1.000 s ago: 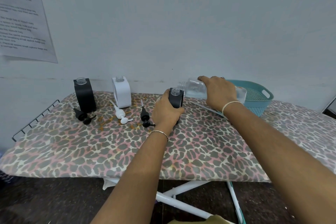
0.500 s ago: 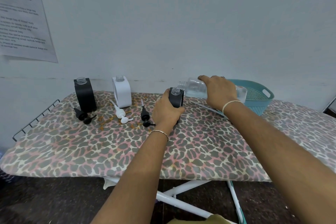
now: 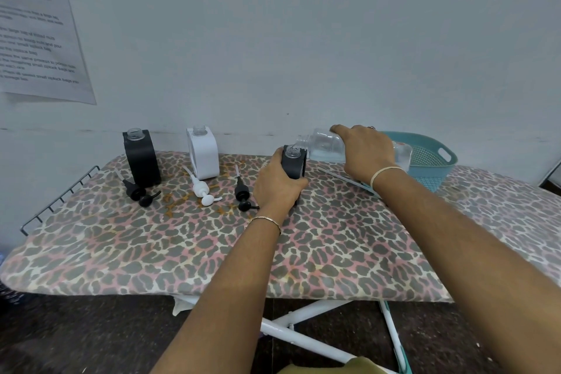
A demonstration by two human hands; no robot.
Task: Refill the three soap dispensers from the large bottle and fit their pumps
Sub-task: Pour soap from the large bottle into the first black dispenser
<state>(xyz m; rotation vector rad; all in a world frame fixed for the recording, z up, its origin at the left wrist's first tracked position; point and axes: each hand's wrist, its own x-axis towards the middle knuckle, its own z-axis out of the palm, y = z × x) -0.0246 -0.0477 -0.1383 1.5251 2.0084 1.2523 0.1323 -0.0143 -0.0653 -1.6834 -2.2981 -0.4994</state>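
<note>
— In the head view, what is the left hand doing?
— The left hand [image 3: 277, 184] is curled round the dark dispenser [image 3: 294, 165] and grips its side. The dispenser stands upright on the ironing board [image 3: 182, 246], toward the back and about mid-width, with its open neck pointing up.
— And the right hand?
— The right hand [image 3: 364, 152] is closed over the top of the large bottle [image 3: 326, 147] and holds it off the board. The bottle's long axis is nearly level and its mouth points left, just above the dark dispenser's neck. Clear liquid lies along its lower side.
— Where are the other 2 dispensers?
— The black dispenser [image 3: 141, 158] and the white dispenser [image 3: 203, 152] stand upright by the wall at the left, necks open.
— The pumps?
— All 3 lie on the board: a black pump [image 3: 138, 191] in front of the black dispenser, a white pump [image 3: 202, 190] in front of the white one, and a second black pump [image 3: 243, 194] just left of the left hand.
— Anything else?
— A teal basket [image 3: 431, 161] sits behind the right wrist.
</note>
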